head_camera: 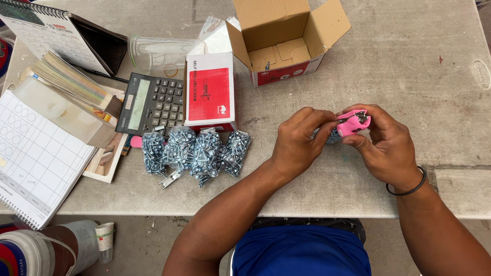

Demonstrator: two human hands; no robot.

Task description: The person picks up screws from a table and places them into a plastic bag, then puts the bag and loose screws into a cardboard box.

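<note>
My right hand [384, 143] grips a small pink stapler [353, 122] above the grey table [399, 66]. My left hand [299, 140] pinches a clear bag of silver screws [332, 136] right at the stapler's mouth; the fingers hide most of the bag. Both hands meet at the table's right centre. To the left, several filled bags of screws [197, 151] lie in a row on the table.
A closed red and white screw box [209, 92] stands behind the bags. An open cardboard box [284, 41] lies at the back. A calculator [151, 102], a clear plastic jar [163, 51], notebooks [36, 153] and a desk calendar [46, 30] crowd the left side.
</note>
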